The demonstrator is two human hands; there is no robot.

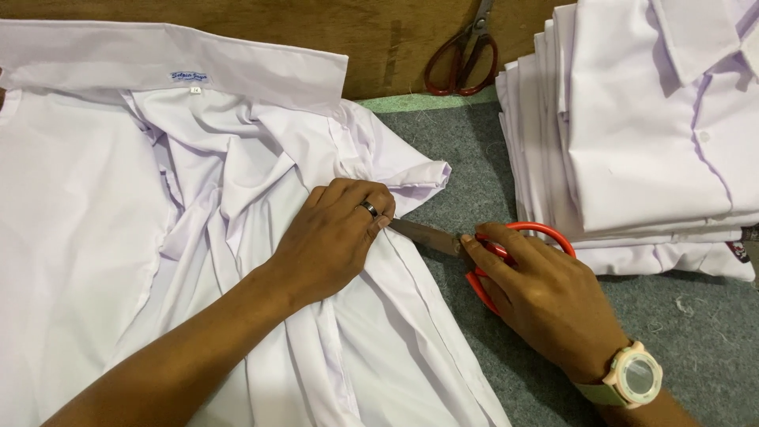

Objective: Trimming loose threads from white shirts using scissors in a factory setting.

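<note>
White shirt (pixel 103 237) spread, rumpled, across counter (pixel 466 150), collar at far edge. Stack of folded white shirts (pixel 632 126) right of shirt. Left hand (pixel 336 237) flat on shirt's right edge, fingers curled, pinning cloth. Right hand (pixel 545 296) just right of shirt, fingers closed on red-handled scissors (pixel 474 245), blade tip touching left fingertips. Second scissors (pixel 462 59) beyond shirt.
</note>
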